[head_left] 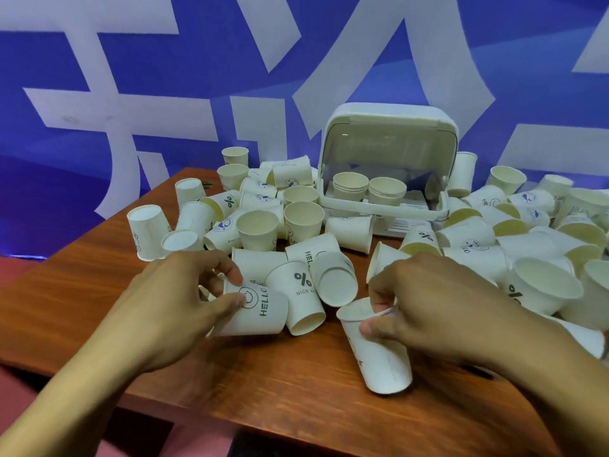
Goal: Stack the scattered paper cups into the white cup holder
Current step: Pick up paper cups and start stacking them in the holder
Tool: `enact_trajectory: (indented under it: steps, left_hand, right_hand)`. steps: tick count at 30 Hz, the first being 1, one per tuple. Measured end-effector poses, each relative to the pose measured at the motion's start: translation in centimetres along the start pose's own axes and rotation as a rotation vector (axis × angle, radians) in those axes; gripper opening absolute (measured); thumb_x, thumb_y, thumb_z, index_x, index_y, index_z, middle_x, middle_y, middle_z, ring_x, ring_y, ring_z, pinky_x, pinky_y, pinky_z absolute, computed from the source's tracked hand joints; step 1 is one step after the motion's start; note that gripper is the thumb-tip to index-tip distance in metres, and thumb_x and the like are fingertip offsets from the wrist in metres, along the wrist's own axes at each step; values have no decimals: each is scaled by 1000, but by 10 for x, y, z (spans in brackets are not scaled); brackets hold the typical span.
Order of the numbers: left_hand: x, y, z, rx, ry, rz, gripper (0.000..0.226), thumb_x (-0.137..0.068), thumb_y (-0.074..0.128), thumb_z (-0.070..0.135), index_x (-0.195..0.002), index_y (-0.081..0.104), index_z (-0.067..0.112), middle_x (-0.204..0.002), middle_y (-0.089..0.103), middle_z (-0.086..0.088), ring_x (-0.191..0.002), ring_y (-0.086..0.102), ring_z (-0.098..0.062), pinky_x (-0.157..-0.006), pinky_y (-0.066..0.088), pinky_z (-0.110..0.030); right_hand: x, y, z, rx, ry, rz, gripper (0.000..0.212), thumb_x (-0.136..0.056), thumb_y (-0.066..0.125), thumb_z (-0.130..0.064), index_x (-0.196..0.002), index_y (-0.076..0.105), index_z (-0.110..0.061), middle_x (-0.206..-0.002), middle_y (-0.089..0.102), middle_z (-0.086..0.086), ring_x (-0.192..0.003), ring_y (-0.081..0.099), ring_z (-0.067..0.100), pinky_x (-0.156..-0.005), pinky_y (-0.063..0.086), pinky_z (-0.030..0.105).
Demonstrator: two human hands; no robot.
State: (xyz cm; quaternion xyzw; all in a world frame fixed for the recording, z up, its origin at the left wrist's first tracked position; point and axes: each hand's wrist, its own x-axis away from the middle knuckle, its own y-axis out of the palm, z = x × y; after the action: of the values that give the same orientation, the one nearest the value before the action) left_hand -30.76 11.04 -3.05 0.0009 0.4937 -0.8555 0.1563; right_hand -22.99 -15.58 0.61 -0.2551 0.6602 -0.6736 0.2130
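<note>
Wooden table is lying under scattered paper cups; we are pinching a HELLO cup in our left hand and another cup in our right hand. White cup holder is sitting behind, two short stacks inside. Squeezing may be crushing rims, blocking nesting.

Two bare forearms enter from the lower edge, one at each corner. Left hand and right hand carry no gloves, rings, watches or bands. Fingernails are short and unpainted. Wrists and forearms are uncovered as far as visible; sleeve edges lie outside view.
</note>
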Motion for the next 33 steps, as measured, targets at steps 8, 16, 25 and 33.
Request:
enact_trajectory:
  steps: [8, 16, 25, 33]
  left_hand:
    - [-2, -5, 8, 0, 60, -24, 16, -76, 75, 43, -87, 63, 45, -74, 64, 22, -58, 60, -1, -53, 46, -29]
    - [-17, -15, 29, 88, 160, -12, 20, -73, 74, 45, -90, 64, 48, -71, 65, 14, -52, 59, -7, -47, 48, -24]
    - [-75, -17, 79, 286, 251, 115, 10, -81, 70, 35, -90, 68, 38, -75, 69, 13, -68, 63, -3, -64, 54, -37]
    - [-175, -2, 125, 136, 249, 262, 34, -87, 71, 36, -118, 60, 29, -91, 72, 13, -101, 63, -21, -93, 49, -47]
  right_hand:
    - [6, -2, 6, -21, 13, -39, 45, -82, 54, -67, -75, 50, -23, -67, 45, -7, -70, 45, 8, -58, 37, 30]
    - [7, -11, 18, -56, 30, -10, 41, -89, 48, -64, -82, 52, -24, -73, 54, -5, -74, 51, 9, -68, 47, 34]
    - [-8, -44, 44, -122, 63, 159, 27, -93, 47, -52, -85, 59, -29, -76, 60, -11, -78, 53, 6, -73, 49, 34]
    - [-73, -72, 84, -50, 181, 408, 23, -97, 52, -38, -90, 66, -22, -86, 64, 0, -86, 57, 22, -70, 48, 35]
